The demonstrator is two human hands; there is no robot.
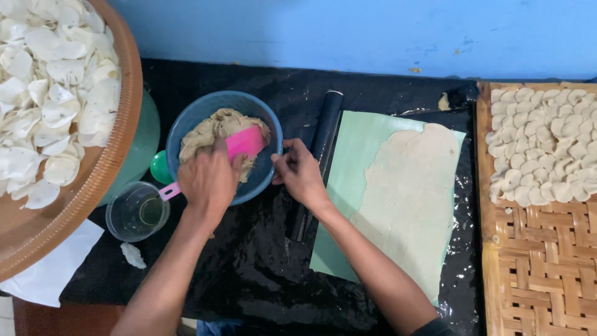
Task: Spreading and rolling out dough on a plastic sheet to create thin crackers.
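Note:
A blue plastic bowl [194, 117] holds a lump of beige dough [214, 127]. My left hand [208, 180] is over the bowl, gripping a pink scraper [246, 142] whose blade rests on the dough; its pink handle sticks out below the hand. My right hand [300, 174] grips the bowl's right rim. Just right of it lies a black rolling pin [323, 140]. A thin sheet of rolled dough [410, 193] lies on a pale green mat [348, 168].
A large round woven tray [118, 149] of white dough discs sits at the left over a green basin. A clear plastic cup [137, 211] stands below the bowl. At right, a bamboo mat [541, 255] carries more discs. Black plastic covers the table.

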